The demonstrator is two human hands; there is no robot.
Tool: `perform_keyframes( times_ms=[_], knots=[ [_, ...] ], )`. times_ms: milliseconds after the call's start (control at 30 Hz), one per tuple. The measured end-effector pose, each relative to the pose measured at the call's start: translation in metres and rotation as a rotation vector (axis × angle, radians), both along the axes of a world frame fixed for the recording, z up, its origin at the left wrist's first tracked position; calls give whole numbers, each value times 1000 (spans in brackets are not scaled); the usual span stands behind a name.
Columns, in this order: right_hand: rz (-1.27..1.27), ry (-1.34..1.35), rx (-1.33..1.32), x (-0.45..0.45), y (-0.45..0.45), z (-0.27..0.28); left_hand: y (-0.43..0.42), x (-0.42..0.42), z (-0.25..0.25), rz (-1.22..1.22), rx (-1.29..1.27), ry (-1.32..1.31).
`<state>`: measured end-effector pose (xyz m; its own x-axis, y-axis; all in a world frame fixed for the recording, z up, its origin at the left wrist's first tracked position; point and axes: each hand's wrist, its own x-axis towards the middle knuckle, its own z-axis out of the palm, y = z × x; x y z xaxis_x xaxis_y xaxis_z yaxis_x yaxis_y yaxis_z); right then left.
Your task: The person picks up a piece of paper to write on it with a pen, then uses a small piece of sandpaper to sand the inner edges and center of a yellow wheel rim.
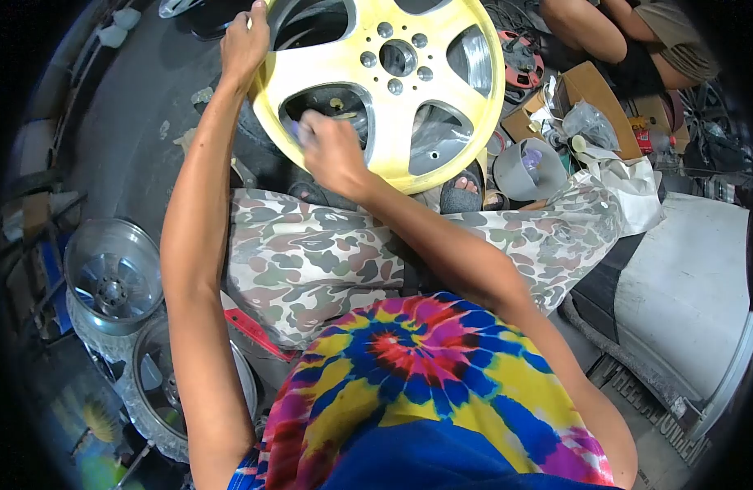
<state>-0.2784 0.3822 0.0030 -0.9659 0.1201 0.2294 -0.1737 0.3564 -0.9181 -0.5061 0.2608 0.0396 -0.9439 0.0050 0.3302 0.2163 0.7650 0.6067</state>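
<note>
A yellow-coated five-spoke wheel rim is propped up in front of my legs, its face toward me. My left hand is closed on the rim's upper left edge. Over the lower left opening between two spokes, my right hand is closed and smeared by motion. A small bluish bit shows at its fingertips, too blurred to name. Bare grey metal shows on the inner sides of the rim's openings.
Bare metal wheels stand at my left. On the right are a cardboard box of odds and ends, a grey bucket and a red cable reel. Another person's bent leg is at the upper right.
</note>
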Motion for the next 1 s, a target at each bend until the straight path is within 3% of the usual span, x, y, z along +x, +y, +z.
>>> perform_keyframes(
  times_ms=[100,200,267,400,567,633,733,833,900,967,1000],
  knots=[
    [6,-35,-92,-7,-7,7,5,2,-11,-40,77,241],
    [166,-160,165,24,36,-12,7,7,2,-42,21,55],
    [170,-234,203,22,33,-11,12,12,4,-57,35,37],
    [-49,-70,-46,-27,-13,13,13,8,2,3,5,81],
    [157,-20,230,32,36,5,19,19,18,-39,98,31],
    [291,-187,296,48,53,14,20,23,18,-57,82,25],
    [105,-82,380,8,8,11,17,22,14,-110,114,107],
    [59,-165,-71,-27,12,40,16,18,5,-42,28,78],
    [179,-366,-652,-31,51,47,17,14,-3,-6,32,48],
    [-1,-417,-719,-21,82,47,20,19,5,22,58,13],
    [-83,-456,-912,-14,90,51,21,19,4,25,61,12]
  ],
)
